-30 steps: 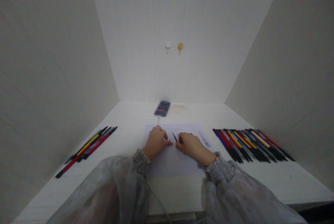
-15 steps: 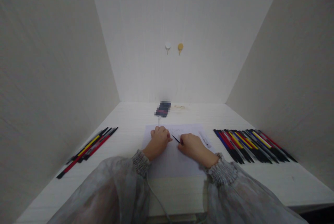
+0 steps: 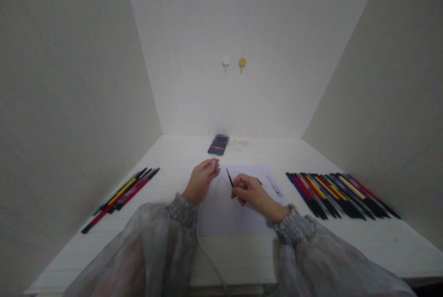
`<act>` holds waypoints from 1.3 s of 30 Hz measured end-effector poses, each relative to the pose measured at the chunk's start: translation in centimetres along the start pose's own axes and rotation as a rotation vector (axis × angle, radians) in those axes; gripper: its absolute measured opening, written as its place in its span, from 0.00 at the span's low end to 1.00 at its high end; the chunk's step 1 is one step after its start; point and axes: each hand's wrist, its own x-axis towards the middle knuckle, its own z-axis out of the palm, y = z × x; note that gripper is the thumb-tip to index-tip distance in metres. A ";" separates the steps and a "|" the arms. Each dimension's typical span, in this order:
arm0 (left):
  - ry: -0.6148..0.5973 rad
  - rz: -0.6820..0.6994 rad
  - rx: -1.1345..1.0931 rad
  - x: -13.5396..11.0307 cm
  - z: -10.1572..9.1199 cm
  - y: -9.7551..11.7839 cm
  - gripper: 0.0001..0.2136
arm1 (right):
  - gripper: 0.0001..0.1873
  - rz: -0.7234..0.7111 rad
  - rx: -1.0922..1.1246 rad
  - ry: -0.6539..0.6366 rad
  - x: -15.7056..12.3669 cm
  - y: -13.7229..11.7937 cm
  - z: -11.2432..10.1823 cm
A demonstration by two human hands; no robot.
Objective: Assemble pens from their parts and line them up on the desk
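The person sits at a white table (image 3: 166,158) boxed in by pale walls on three sides. Both forearms, in loose grey gathered sleeves, reach out over a sheet of white paper (image 3: 224,209) lying flat in front of them.

The right hand (image 3: 249,191) is curled closed around a thin black pen (image 3: 230,178), pinched between thumb and fingers, its dark tip angled up and away toward the far wall, lifted just clear of the paper. The hand itself hovers over the right half of the sheet.

The left hand (image 3: 202,178) is raised a little above the left edge of the paper, thumb and forefinger drawn together at the tips as if nipping something very small; whether anything sits between them I cannot tell. A ring shows on one finger. The two hands are near each other but apart, with the pen tip between them.

On the paper, just beyond the right hand, lies a pale, slim pen part (image 3: 275,186), too faint to make out further.

To the right, a long row of pens (image 3: 339,193) in black, red, blue and yellow lies side by side on the table. To the left, a smaller bundle of pens (image 3: 121,193), red, yellow and black, lies slantwise. At the far side rests a dark phone (image 3: 218,148), and two small hooks (image 3: 234,62), one white and one yellowish, are stuck on the back wall.
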 end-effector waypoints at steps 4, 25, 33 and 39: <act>-0.009 -0.053 -0.071 -0.2 0.2 0.0 0.08 | 0.05 -0.001 0.022 -0.032 -0.1 0.0 0.2; -0.172 -0.064 0.094 -0.9 0.6 0.1 0.09 | 0.08 0.010 0.001 0.008 0.0 -0.4 0.3; -0.236 -0.055 0.240 -1.3 1.0 0.1 0.10 | 0.10 -0.017 -0.052 0.045 0.3 -0.1 0.2; -0.240 -0.023 0.371 -1.2 1.1 0.3 0.13 | 0.10 -0.002 -0.010 0.050 0.2 -0.4 0.2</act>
